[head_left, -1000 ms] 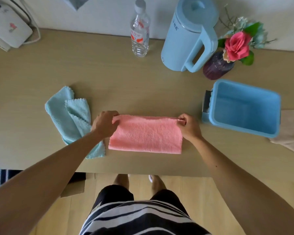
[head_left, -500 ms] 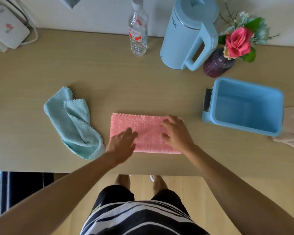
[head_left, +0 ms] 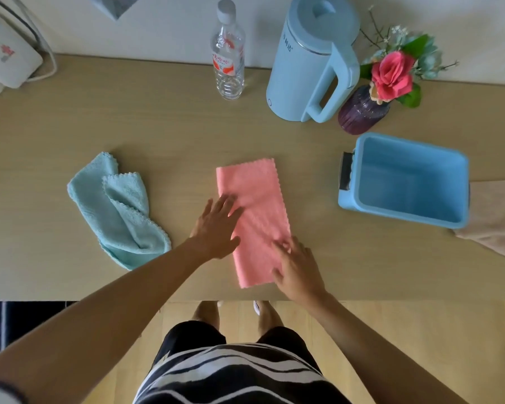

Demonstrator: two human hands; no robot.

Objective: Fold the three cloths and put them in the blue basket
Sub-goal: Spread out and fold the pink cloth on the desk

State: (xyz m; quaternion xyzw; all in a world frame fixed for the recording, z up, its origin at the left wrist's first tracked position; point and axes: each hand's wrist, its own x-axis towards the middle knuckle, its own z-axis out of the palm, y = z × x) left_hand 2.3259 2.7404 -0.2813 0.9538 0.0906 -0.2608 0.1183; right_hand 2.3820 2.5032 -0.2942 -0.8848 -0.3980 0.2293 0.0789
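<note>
A pink cloth [head_left: 252, 199], folded into a long strip, lies on the table's middle with its long side running away from me. My left hand [head_left: 216, 228] rests flat on its left edge, fingers spread. My right hand [head_left: 296, 269] lies flat on its near right corner. A crumpled light-blue cloth [head_left: 118, 211] sits to the left. The blue basket [head_left: 405, 179] stands empty at the right. A beige cloth [head_left: 496, 217] lies beside it, partly tucked under the basket and cut by the frame edge.
Along the back wall stand a clear plastic bottle [head_left: 228, 51], a light-blue kettle [head_left: 312, 59] and a purple vase with a pink flower [head_left: 368, 109]. A white device with a cable [head_left: 6, 59] sits at the back left. The table's front edge [head_left: 99, 298] runs just below my hands.
The pink cloth has been turned a quarter turn, from lying crosswise to lying lengthwise. Both hands moved from pinching its far corners to lying flat on it.
</note>
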